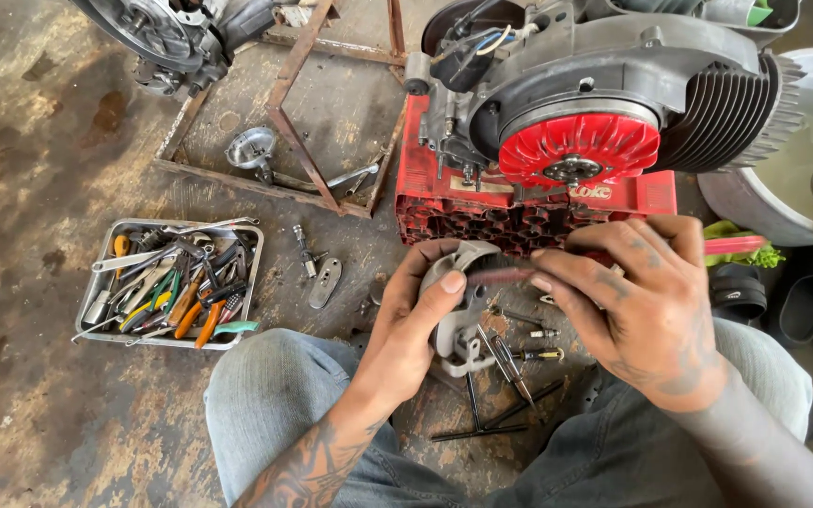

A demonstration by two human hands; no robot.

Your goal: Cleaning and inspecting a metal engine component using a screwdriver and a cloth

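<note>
Over the floor between the knees, the left hand grips a grey metal cover. The right hand grips a red-handled tool against it. Loose bolts lie beneath; a tool tray sits left; beyond stands an engine on a red crate.

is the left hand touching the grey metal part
Touching. The head view shows the left hand wrapped around the grey metal part, thumb pressed across its front and fingers behind its edge.

A red finned fan on the grey engine; red crate; grey jeans; orange-handled pliers.
</note>
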